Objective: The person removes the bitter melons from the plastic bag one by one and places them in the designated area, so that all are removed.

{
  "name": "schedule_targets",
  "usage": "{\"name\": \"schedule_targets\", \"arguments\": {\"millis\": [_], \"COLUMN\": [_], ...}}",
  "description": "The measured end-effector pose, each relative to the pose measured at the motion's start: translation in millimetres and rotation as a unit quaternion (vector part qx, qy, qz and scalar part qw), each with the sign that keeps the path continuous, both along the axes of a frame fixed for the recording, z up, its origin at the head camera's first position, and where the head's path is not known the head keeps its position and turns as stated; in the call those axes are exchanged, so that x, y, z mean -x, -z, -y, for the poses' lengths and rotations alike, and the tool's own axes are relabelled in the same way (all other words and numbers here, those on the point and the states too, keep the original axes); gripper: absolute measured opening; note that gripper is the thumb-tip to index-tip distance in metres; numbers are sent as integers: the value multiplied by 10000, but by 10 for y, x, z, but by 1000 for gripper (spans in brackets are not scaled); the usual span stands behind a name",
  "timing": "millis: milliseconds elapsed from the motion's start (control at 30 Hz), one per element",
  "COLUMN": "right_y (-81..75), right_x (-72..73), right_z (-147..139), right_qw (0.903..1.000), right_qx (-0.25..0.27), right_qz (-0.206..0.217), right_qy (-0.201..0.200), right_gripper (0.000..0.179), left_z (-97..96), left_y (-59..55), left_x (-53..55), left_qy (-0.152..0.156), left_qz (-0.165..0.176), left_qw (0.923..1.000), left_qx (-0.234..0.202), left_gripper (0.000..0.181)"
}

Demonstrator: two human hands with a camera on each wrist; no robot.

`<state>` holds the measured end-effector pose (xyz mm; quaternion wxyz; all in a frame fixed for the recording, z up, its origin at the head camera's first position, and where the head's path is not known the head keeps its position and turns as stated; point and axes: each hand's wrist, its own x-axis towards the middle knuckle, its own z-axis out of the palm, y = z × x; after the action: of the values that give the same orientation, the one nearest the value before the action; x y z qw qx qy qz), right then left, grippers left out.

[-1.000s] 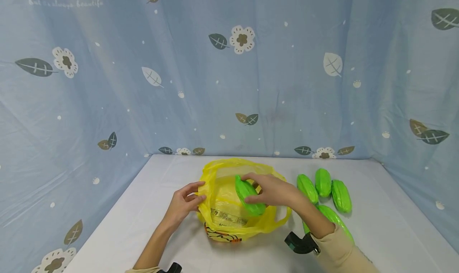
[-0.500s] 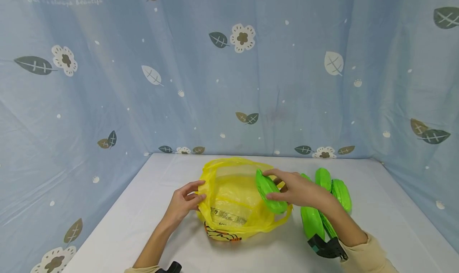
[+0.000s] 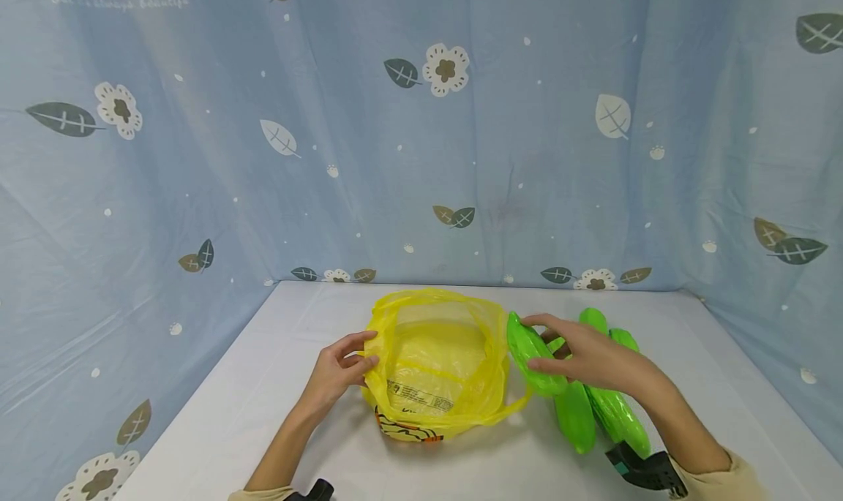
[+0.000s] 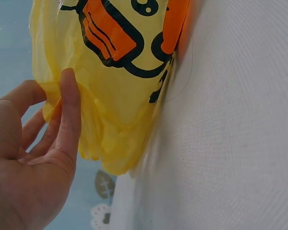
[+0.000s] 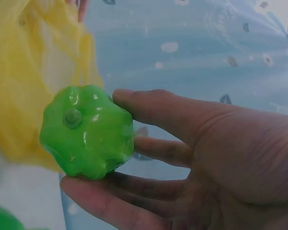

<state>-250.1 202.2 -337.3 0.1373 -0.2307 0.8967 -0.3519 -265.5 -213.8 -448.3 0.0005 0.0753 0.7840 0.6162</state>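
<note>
A yellow plastic bag (image 3: 431, 340) with a printed cartoon stands on the white table, its mouth spread open. My left hand (image 3: 339, 369) pinches the left rim; the left wrist view shows thumb and fingers on the thin film (image 4: 120, 96). To the right of the bag, my right hand (image 3: 596, 355) holds a glossy green ribbed gourd (image 3: 532, 355) between thumb and fingertips. In the right wrist view, the blunt end and small stem nub of that gourd (image 5: 89, 134) face the camera. It is tilted and clear of the bag's rim.
Several similar green gourds lie on the right of the table, including one gourd (image 3: 575, 419) at the front and another gourd (image 3: 595, 318) farther back. My right hand partly hides the group. A blue printed curtain (image 3: 421, 157) surrounds the table (image 3: 461, 472) at the back and sides.
My right hand has carried the gourd rightward, from over the bag's mouth to beside the other gourds. The bag's right side has sagged inward. My left hand stays at the rim.
</note>
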Motion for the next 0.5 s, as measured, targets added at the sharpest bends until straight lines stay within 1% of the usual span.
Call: {"name": "schedule_targets", "arguments": {"millis": [233,300,433,500], "right_y": [94,122,178,203], "right_x": [-57,-78,-110,-122], "right_z": [-270,-356,-523,-601], "right_qw": [9999,9998,9994,9988], "right_qx": [-36,-10,-190,-270], "right_qz": [-18,39,-42,41], "right_qy": [135,178,293,410], "right_gripper": [72,73,74,74], "left_z": [-4,-5,-5,-4], "left_y": [8,9,8,9], "left_x": [2,4,5,5], "left_qy": [10,25,30,25], "left_qz": [5,2,-9,-12], "left_qw": [10000,10000,10000,10000], "left_qx": [25,24,27,35], "left_gripper": [44,44,44,44]}}
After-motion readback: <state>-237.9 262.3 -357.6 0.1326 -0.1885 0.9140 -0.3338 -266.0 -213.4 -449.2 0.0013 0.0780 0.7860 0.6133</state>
